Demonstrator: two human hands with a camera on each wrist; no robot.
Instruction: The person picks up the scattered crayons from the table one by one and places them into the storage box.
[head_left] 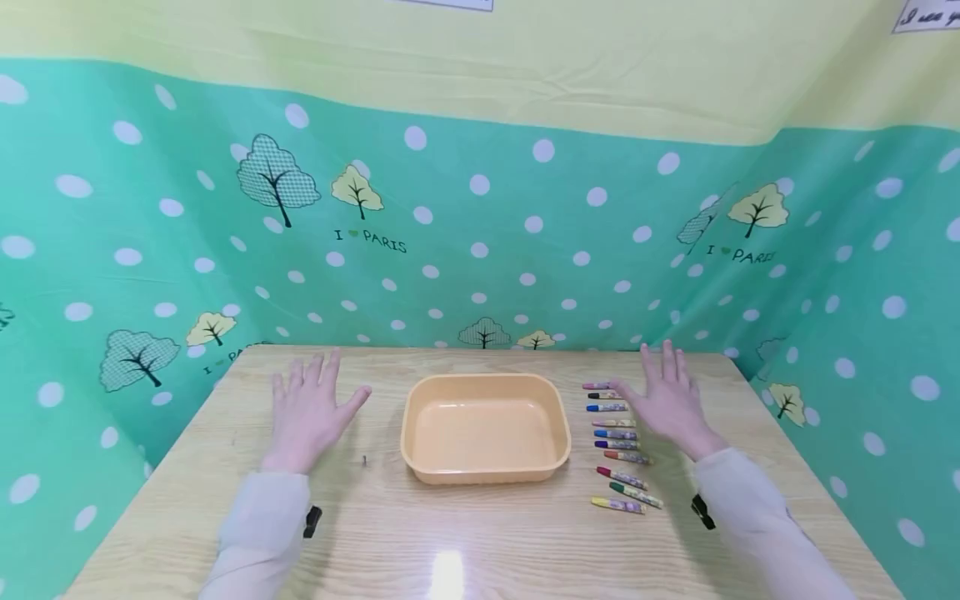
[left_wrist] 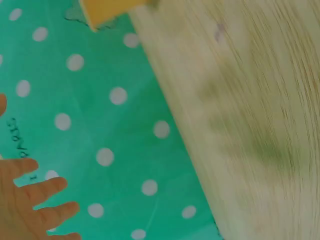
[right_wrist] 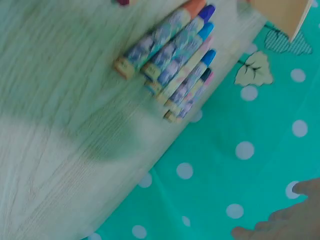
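Observation:
My left hand (head_left: pixel 309 417) is held out left of a peach plastic tray (head_left: pixel 483 437), its fingers spread and holding nothing. On the other side my right hand (head_left: pixel 670 406) is spread too, just right of a column of crayons. Those crayons lie beside the tray in paper wrappers, among them a yellow crayon (head_left: pixel 618 505), a green crayon (head_left: pixel 636 495) and a red crayon (head_left: pixel 622 478). The right thumb overlaps the far crayons in the head view. In the right wrist view an orange crayon (right_wrist: pixel 155 40) heads a row of several.
All this is on a light wood table (head_left: pixel 375 542). A small dark bit (head_left: pixel 364 460) lies between the left hand and the tray. Behind and along both sides hangs a green dotted curtain (head_left: pixel 480 275) with tree prints. Black clips (head_left: pixel 702 512) show at both sleeves.

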